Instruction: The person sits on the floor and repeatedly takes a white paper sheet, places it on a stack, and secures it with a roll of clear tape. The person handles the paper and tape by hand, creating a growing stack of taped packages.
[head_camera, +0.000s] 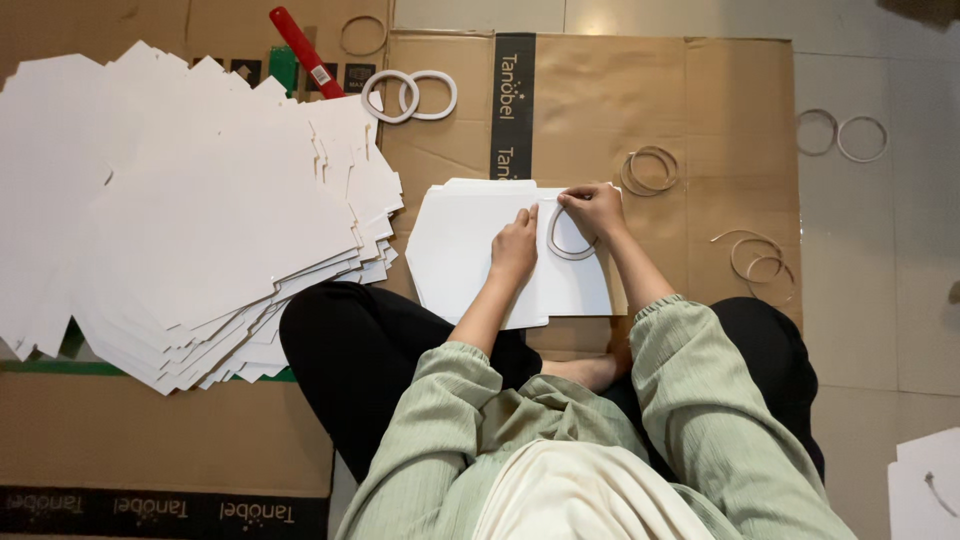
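My left hand lies flat, fingers together, pressing on a small stack of white die-cut card sheets in front of my crossed legs. My right hand pinches the top of a thin whitish tape ring that rests on the sheet's right part, just beside my left fingertips. The sheets lie on a flattened brown cardboard box spread over the floor.
A large fanned pile of white card sheets fills the left. Two white tape rolls and a red-handled tool lie behind. Spent thin rings lie right of me, with two more on the tile floor. A white bag sits bottom right.
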